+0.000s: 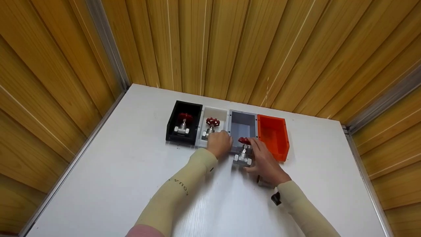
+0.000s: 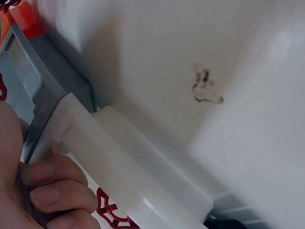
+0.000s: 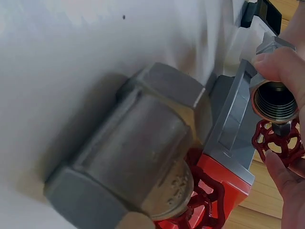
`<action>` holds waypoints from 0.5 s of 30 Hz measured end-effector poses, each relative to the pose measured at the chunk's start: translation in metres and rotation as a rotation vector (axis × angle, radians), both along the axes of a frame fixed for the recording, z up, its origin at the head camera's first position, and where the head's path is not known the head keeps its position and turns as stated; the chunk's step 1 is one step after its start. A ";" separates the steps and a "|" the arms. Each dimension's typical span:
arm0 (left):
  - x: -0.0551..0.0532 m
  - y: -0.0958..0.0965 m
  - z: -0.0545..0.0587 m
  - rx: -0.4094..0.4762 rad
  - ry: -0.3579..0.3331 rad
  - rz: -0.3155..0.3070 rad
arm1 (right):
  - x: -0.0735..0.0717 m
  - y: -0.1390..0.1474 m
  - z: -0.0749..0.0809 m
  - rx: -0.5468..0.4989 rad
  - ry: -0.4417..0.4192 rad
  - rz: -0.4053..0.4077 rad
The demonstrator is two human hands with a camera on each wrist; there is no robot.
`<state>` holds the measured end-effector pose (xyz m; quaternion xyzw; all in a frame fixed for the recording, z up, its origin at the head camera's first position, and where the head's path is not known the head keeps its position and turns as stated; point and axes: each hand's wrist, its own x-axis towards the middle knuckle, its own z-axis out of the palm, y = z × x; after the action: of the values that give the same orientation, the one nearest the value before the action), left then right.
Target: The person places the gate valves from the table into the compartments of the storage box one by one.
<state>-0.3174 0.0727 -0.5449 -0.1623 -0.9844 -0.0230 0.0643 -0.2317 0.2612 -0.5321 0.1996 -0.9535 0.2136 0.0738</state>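
My left hand (image 1: 219,144) is at the front of the white bin (image 1: 215,112), fingers curled on its inner side and thumb toward the grey bin (image 1: 242,120), gripping their adjoining walls. A valve with a red handwheel (image 1: 212,122) stands in the white bin, partly hidden by that hand. With thumb and fingers, my right hand (image 1: 264,163) holds another valve (image 1: 243,159) by its red wheel and metal body, in front of the grey bin. Large in the right wrist view, a third valve (image 3: 138,138) lies on the table beneath my right wrist, mostly hidden in the head view.
At the row's left end a black bin (image 1: 172,126) contains a red-wheeled valve (image 1: 182,128). An orange bin (image 1: 279,140) forms the right end. The white table (image 1: 138,131) backs onto a wood-patterned wall (image 1: 223,49), with similar panels on both sides.
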 end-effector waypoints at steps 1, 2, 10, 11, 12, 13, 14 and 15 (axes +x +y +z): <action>0.000 0.000 0.000 -0.003 -0.005 0.001 | -0.001 0.000 0.001 0.000 -0.002 0.000; 0.000 0.000 0.000 -0.006 -0.013 0.001 | -0.002 0.000 0.002 0.000 -0.002 0.000; 0.000 0.000 0.002 0.002 -0.023 0.012 | -0.011 -0.001 0.008 0.003 -0.039 -0.014; 0.000 0.001 0.002 0.006 -0.015 0.013 | -0.012 -0.001 0.008 0.003 -0.043 -0.014; 0.001 0.001 0.002 0.009 -0.005 0.014 | -0.013 -0.001 0.008 0.003 -0.045 -0.018; 0.001 0.001 0.001 0.012 0.007 0.016 | -0.014 -0.002 0.008 0.002 -0.047 -0.024; 0.001 0.001 0.001 0.011 0.020 0.017 | -0.015 -0.002 0.009 0.001 -0.047 -0.026; 0.001 0.000 0.001 0.010 0.032 0.018 | -0.016 -0.002 0.009 0.002 -0.046 -0.026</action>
<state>-0.3159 0.0732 -0.5444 -0.1536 -0.9845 -0.0246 0.0812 -0.2476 0.2594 -0.5235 0.1820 -0.9576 0.2164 0.0545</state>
